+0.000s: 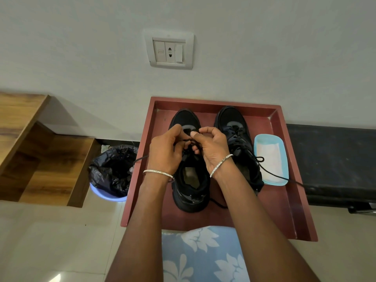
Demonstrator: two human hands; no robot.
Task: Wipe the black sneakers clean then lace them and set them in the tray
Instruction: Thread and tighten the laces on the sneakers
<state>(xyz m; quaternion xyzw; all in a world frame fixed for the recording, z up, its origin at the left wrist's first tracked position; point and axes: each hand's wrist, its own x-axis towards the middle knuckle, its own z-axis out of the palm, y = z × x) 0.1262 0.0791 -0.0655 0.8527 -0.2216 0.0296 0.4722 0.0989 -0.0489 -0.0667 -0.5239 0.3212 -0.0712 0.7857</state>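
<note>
Your two black mesh sneakers stand side by side in the reddish-brown rectangular tray (284, 210), toes towards the far wall. You are working on the left sneaker (190, 192). Your left hand (166, 151) and right hand (211, 147) hover over its tongue, fingers curled in, each pinching its black lace (189, 142). One loose end of the lace runs out over the tray's left rim. The right sneaker (238, 135) has its lace threaded, with an end trailing right across the tray. Just beside it, at the tray's right side, sits a light blue oval plastic dish (271, 147) holding something white.

The tray rests on a cream tiled floor (50, 241), pushed against a pale grey wall with a white switch and socket plate (169, 50). To the left stand a lilac bin lined with a black bag (114, 169) and brown wooden steps (40, 149). A black ledge (335, 159) runs off to the right, and a blue floral cloth (203, 255) lies nearest you.
</note>
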